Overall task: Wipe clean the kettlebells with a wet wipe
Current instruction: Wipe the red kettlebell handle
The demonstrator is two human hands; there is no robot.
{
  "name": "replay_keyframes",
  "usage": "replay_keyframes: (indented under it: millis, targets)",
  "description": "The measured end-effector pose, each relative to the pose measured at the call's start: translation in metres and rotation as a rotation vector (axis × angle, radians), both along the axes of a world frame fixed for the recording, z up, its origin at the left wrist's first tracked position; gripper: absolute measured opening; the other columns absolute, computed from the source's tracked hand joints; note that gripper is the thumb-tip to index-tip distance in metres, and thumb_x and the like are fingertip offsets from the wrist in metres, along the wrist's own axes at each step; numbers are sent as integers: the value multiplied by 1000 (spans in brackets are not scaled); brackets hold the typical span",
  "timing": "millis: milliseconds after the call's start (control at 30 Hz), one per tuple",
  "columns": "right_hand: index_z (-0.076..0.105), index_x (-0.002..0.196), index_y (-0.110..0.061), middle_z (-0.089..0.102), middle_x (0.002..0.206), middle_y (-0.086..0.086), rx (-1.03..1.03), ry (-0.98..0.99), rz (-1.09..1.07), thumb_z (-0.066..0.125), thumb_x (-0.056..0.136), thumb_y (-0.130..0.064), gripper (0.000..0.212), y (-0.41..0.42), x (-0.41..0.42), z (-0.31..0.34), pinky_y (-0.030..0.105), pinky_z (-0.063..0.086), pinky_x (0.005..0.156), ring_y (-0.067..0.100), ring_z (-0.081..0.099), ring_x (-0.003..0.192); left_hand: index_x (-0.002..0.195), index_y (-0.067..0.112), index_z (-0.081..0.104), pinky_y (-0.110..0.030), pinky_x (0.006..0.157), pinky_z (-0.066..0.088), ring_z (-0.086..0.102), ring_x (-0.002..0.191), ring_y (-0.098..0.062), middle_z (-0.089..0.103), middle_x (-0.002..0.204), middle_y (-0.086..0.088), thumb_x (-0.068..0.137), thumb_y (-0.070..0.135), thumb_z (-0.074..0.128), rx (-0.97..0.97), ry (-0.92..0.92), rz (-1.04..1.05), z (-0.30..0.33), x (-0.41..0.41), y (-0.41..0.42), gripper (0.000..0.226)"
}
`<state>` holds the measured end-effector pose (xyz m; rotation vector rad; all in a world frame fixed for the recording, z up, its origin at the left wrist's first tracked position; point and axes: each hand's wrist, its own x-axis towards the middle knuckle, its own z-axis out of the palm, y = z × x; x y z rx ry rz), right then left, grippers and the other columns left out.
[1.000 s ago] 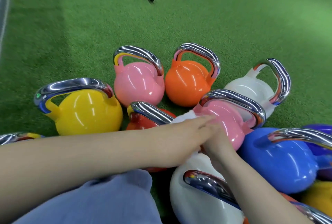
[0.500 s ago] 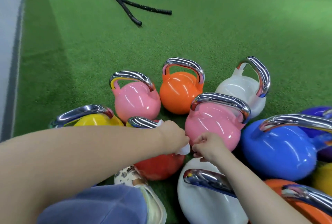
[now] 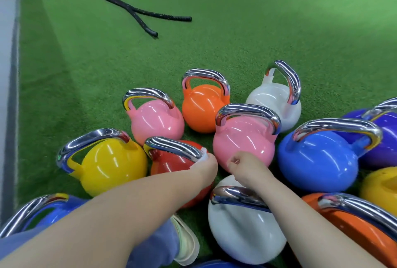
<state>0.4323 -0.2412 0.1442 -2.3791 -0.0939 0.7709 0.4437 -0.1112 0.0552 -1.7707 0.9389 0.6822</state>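
Observation:
Several glossy kettlebells with chrome handles stand clustered on green turf. My left hand [image 3: 205,167] grips a white wet wipe [image 3: 203,156] against the right end of the chrome handle of the red kettlebell [image 3: 169,163]. My right hand [image 3: 245,166] is curled in a loose fist beside the base of the near pink kettlebell [image 3: 242,141], touching or nearly touching it; I see nothing in it. A white kettlebell [image 3: 242,231] lies under my right forearm.
Around them stand a yellow kettlebell [image 3: 111,164], a far pink one [image 3: 156,121], an orange one [image 3: 202,108], a white one [image 3: 272,100], a blue one [image 3: 315,160] and others at the right and lower edges. Black battle ropes [image 3: 137,12] lie on the turf beyond. My knee and shoe [image 3: 184,244] are below.
My left hand has moved with the wipe from the near pink kettlebell over to the red kettlebell's handle. My right hand has drawn back and curled. The camera has tilted up.

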Motion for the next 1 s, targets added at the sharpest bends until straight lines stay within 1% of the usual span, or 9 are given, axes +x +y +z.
replay_keyframes:
  millis: [100,267,433,567,600,700,800,900,1000]
  targets:
    - [57,81,-18,61,83,3,-42,-41,51,40,92,-21,21,2,-3,2,35,49,77,24,58,82,123,16,57,-55,108,24,49,111,-26,60,116,-3,94,50,41,150,-20,-80,14,-10,-4,47]
    - [60,92,-19,64,95,2,-69,-50,79,40,93,-22,21,6,-7,4,35,50,82,23,59,91,130,14,49,-47,103,31,46,112,-26,51,123,-6,86,69,31,-95,-195,-87,36,-23,8,72]
    - [60,98,-21,62,100,3,-47,-72,88,40,94,-22,21,17,-5,7,35,50,83,23,58,94,127,24,52,-38,70,34,45,108,-23,49,121,4,97,30,37,-333,-228,-88,69,-34,22,34]
    - [61,105,-21,61,104,3,-13,-100,81,40,95,-24,23,21,-6,8,37,49,85,24,57,98,126,26,51,-30,53,30,58,80,-27,59,100,-1,91,17,37,-622,-275,-44,86,-30,51,39]
    - [61,105,-21,61,102,2,-7,-110,89,40,95,-25,23,21,-6,8,37,49,84,24,57,97,129,26,49,-31,53,31,59,77,-27,59,98,-3,91,17,36,-682,-277,18,90,-28,57,41]
    - [60,95,-21,60,94,1,3,-136,101,40,94,-24,20,20,-5,6,36,48,79,24,57,92,143,29,25,-34,66,36,53,99,-28,49,117,-5,97,39,40,-711,-131,350,95,-14,78,50]
    - [57,90,-23,58,89,-2,32,-144,115,42,94,-21,16,20,-1,3,34,48,81,21,55,89,140,29,32,-35,80,43,52,104,-24,52,115,-4,92,48,46,-922,34,636,92,-4,98,54]
    - [59,103,-25,62,101,-5,130,-200,118,46,93,-20,17,26,-2,5,30,46,85,16,55,93,134,23,39,-35,81,42,52,102,-24,54,111,-4,90,49,49,-962,16,646,87,-5,117,53]
    - [54,124,-19,58,120,1,196,-328,243,46,94,-21,31,43,-1,6,30,41,92,18,53,109,123,15,49,-33,67,42,57,88,-25,57,98,-5,87,56,45,-1082,-135,432,79,-9,130,55]
